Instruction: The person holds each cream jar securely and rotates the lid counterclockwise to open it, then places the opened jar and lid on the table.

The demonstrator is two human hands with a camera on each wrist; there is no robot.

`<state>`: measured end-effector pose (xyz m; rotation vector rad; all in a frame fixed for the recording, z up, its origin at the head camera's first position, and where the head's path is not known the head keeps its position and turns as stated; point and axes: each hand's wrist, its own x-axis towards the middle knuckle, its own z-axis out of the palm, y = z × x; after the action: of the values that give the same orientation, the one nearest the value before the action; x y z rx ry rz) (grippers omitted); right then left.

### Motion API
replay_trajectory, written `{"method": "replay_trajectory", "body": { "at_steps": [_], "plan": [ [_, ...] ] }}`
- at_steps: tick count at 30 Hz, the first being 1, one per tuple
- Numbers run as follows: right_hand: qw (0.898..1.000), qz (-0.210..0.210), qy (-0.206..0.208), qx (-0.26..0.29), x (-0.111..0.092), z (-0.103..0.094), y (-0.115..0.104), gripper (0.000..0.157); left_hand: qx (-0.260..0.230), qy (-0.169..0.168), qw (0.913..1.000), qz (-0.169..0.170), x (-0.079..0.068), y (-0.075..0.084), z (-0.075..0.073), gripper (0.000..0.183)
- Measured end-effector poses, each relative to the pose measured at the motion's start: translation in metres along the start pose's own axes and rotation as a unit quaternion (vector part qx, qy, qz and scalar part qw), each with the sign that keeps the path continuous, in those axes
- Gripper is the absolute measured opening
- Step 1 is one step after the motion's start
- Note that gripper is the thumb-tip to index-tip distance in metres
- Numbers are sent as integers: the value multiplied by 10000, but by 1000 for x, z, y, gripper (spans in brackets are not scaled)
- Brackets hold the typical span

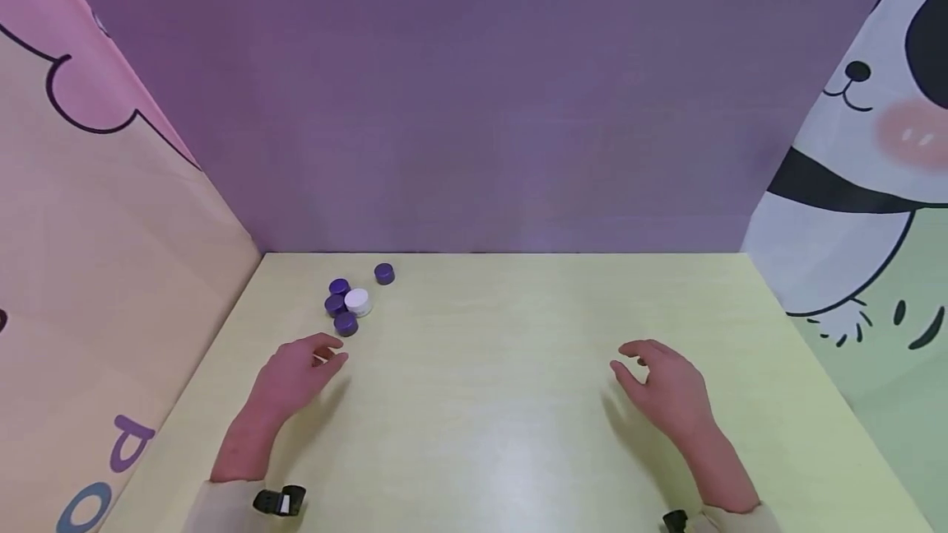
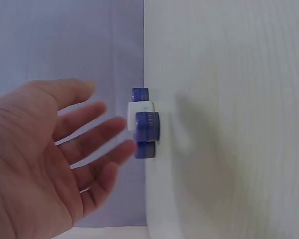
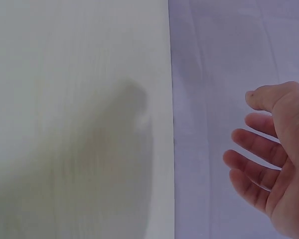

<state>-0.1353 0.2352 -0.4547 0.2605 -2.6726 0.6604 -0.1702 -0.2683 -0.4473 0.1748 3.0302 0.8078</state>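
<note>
My left hand [image 1: 299, 373] hovers over the left part of the table, its fingers loosely bent and holding nothing. Just beyond its fingertips lies a cluster of small round bottle caps: a white cap [image 1: 358, 302] with purple-blue caps around it, the nearest purple cap [image 1: 346, 324] closest to the hand. A separate purple cap [image 1: 384, 273] sits a little farther back. In the left wrist view a blue-purple cap [image 2: 147, 127] stands in front of the white cap [image 2: 134, 113]. Over the right side, my right hand [image 1: 666, 385] is held up, fingers relaxed, with nothing in it.
The pale wooden table [image 1: 489, 401] ends at a purple backdrop [image 1: 489, 105]. A printed panel [image 1: 96, 270] stands along the left side, another with a panda picture [image 1: 866, 253] along the right. Dark straps [image 1: 280, 502] circle the wrists.
</note>
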Motion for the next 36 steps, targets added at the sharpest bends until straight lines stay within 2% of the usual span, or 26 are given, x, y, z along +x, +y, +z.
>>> {"method": "replay_trajectory", "body": {
  "at_steps": [5, 10, 19, 23, 29, 31, 36],
  "plan": [
    [9997, 61, -170, 184, 6, 3, -5, 20, -739, 389, 9965, -63, 9, -8, 4, 32],
    [9991, -118, -192, 347, 10, 8, -9, 20, -1001, 608, 9929, -220, 17, -14, 9, 36],
    [9972, -205, -403, 601, 15, 14, -20, 21, -1454, 720, 9825, -919, 32, -28, 19, 51],
    [9972, -172, -374, 626, 15, 14, -23, 19, -1330, 682, 9830, -1065, 37, -30, 19, 59],
    [9959, -196, -558, 685, 15, 18, -26, 18, -505, 913, 9881, -1127, 44, -37, 19, 58],
    [9961, -229, -549, 649, 16, 17, -26, 18, -324, 969, 9876, -1191, 47, -39, 23, 60],
    [9970, -212, -506, 542, 17, 13, -23, 17, -257, 947, 9838, -1503, 58, -40, 36, 65]
  ]
}}
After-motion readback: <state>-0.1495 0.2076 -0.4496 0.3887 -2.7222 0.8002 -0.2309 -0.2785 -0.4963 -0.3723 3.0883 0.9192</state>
